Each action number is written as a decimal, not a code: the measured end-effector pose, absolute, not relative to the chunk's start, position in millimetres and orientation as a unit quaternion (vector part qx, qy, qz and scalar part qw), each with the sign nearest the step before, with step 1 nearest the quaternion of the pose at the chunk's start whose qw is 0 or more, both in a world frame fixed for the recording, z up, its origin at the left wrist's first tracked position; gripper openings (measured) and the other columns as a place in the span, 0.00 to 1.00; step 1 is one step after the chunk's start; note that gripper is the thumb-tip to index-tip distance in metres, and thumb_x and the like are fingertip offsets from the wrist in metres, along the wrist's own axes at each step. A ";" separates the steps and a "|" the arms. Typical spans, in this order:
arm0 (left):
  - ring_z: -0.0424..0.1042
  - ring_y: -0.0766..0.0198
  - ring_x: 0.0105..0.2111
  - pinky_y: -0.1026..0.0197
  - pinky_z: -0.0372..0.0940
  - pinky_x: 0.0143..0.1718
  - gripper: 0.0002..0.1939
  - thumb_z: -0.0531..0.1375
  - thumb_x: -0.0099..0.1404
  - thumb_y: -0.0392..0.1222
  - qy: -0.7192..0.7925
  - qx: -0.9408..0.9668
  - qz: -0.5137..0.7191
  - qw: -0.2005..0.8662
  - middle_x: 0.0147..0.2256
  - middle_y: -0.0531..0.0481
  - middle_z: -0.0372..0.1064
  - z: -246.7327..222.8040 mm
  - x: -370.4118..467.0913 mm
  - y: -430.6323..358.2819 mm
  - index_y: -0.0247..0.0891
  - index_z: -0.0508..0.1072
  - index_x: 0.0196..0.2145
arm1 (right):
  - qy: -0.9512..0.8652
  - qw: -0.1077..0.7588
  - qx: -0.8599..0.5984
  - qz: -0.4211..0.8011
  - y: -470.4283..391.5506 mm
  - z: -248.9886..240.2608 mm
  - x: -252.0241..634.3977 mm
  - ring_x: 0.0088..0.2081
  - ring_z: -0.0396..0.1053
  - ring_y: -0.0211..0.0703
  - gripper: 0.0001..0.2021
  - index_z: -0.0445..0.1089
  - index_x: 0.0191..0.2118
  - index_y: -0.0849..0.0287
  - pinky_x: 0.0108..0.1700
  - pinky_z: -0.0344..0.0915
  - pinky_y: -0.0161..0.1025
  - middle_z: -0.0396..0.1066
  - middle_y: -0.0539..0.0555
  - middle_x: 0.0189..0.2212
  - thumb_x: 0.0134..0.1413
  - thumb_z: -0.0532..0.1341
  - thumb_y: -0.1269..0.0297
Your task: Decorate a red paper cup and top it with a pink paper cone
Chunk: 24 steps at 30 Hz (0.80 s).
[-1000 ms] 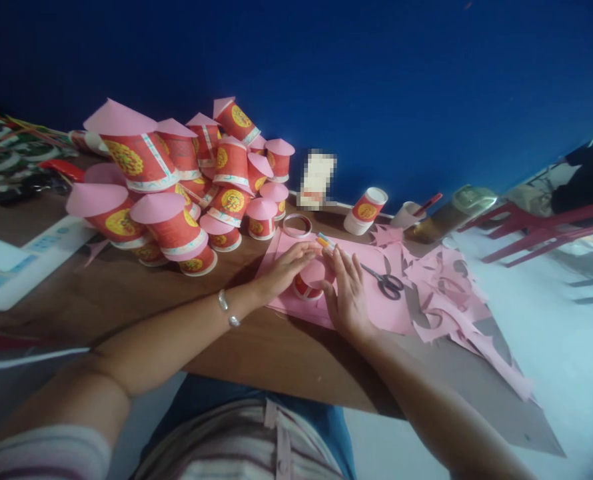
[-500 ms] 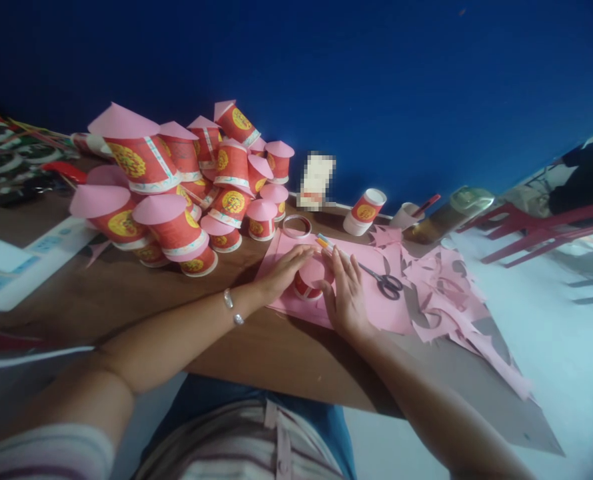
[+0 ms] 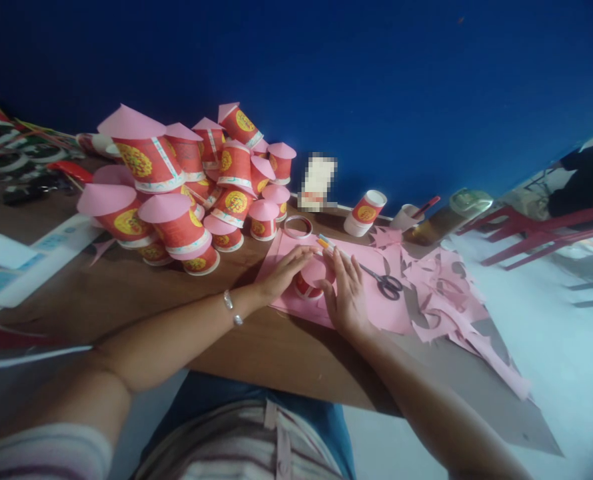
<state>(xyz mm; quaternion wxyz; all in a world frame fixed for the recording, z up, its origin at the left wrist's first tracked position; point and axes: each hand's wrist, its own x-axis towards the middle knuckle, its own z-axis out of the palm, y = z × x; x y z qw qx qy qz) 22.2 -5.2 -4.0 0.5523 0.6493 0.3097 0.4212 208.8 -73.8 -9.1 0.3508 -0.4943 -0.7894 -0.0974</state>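
A red paper cup [image 3: 307, 289] topped by a pink paper cone [image 3: 317, 268] stands on pink sheets [image 3: 376, 307] in front of me. My left hand [image 3: 287, 270] lies along the cone's left side, its fingers stretched out. On the other side, my right hand [image 3: 346, 290] rests against the cone with fingers spread. The cup sits between both palms, and neither hand wraps round it. An orange-and-blue pen [image 3: 324, 244] lies just behind the fingertips. Black-handled scissors [image 3: 389, 287] are to the right of my right hand, on the pink paper.
Red cups with pink cones [image 3: 181, 227] are piled at the left. Behind the sheets are a tape roll [image 3: 298, 227], stacked cups [image 3: 365, 212], a cup holding a red tool [image 3: 406, 217] and a bottle [image 3: 451, 213]. Pink scraps [image 3: 451, 293] cover the right; a red chair [image 3: 536, 233] stands beyond.
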 end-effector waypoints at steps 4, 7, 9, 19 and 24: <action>0.70 0.55 0.66 0.49 0.64 0.69 0.23 0.53 0.77 0.59 0.309 0.675 0.404 0.534 0.62 0.46 0.74 -8.0 21.0 -6.9 0.45 0.74 0.59 | -0.789 0.346 -0.498 -0.095 -73.8 -8.0 208.4 0.73 0.62 0.56 0.33 0.33 0.81 0.56 0.74 0.56 0.65 0.67 0.65 0.70 0.79 0.47 0.57; 0.69 0.55 0.67 0.49 0.63 0.70 0.24 0.53 0.77 0.61 0.309 0.680 0.403 0.529 0.62 0.46 0.74 -9.7 20.7 -6.3 0.46 0.74 0.59 | -0.791 0.343 -0.499 -0.088 -73.7 -7.8 208.9 0.73 0.62 0.56 0.34 0.33 0.81 0.56 0.74 0.56 0.65 0.66 0.65 0.70 0.79 0.47 0.56; 0.67 0.54 0.68 0.48 0.61 0.71 0.24 0.53 0.77 0.61 0.300 0.669 0.406 0.546 0.63 0.45 0.73 -9.8 19.3 -4.0 0.45 0.74 0.59 | -0.791 0.346 -0.497 -0.084 -73.6 -7.8 209.1 0.73 0.61 0.57 0.35 0.32 0.81 0.56 0.74 0.56 0.66 0.66 0.65 0.71 0.79 0.49 0.55; 0.54 0.44 0.74 0.41 0.54 0.73 0.36 0.73 0.63 0.51 0.251 0.648 0.315 0.646 0.71 0.44 0.60 3.6 4.0 7.1 0.48 0.70 0.66 | -0.789 0.357 -0.495 -0.070 -74.1 -6.9 209.2 0.71 0.65 0.61 0.37 0.32 0.80 0.56 0.71 0.61 0.70 0.67 0.67 0.69 0.78 0.52 0.55; 0.55 0.43 0.73 0.42 0.52 0.73 0.35 0.74 0.61 0.49 0.254 0.637 0.300 0.663 0.69 0.43 0.63 12.3 5.0 4.0 0.46 0.71 0.64 | -0.787 0.362 -0.495 -0.069 -75.1 -7.3 208.5 0.71 0.66 0.62 0.38 0.32 0.81 0.55 0.70 0.62 0.71 0.69 0.67 0.68 0.77 0.52 0.55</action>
